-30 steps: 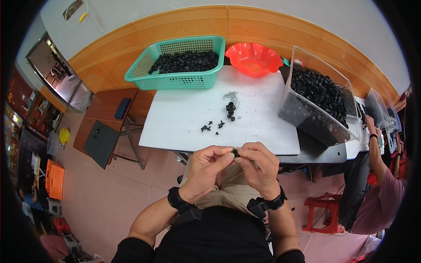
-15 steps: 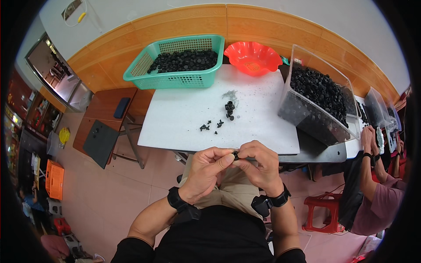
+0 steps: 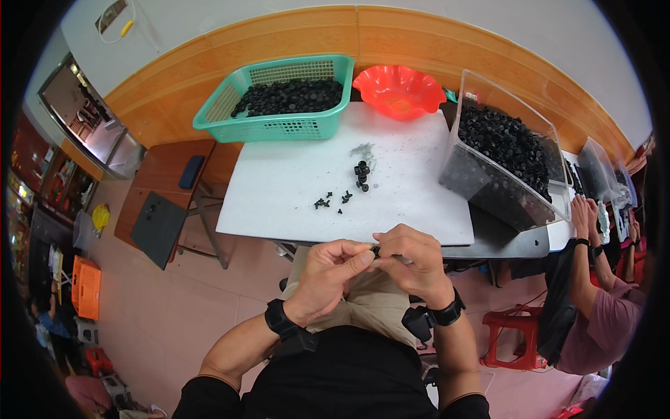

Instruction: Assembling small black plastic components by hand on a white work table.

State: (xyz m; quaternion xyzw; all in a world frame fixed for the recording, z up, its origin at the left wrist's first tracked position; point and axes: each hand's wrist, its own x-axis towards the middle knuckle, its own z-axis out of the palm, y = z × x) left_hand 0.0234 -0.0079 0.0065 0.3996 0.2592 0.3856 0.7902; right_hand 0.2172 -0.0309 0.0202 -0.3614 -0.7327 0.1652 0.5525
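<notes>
A small black part (image 3: 375,252), mostly hidden by fingers, is pinched between my two hands just off the table's front edge. My left hand (image 3: 328,271) is closed on it with thumb and forefinger. From the other side, the bent fingers of my right hand (image 3: 412,264) grip the same part. Beyond them, on the white board (image 3: 279,174), stands a little cluster of round black parts (image 3: 362,174). Smaller black pieces (image 3: 322,203) lie to its left, and a heap of tiny clear bits (image 3: 363,151) is behind it.
A green basket (image 3: 272,130) of black discs and a red scalloped bowl (image 3: 398,91) stand at the back. To the right, a clear bin (image 3: 488,183) full of black parts leans at a tilt. Another person's hands (image 3: 585,213) work farther right. A brown folding table (image 3: 150,164) is at left.
My fingers have shifted slightly around the small black part, which shows a little less now. The whole view has moved a touch; the things on the table stay put.
</notes>
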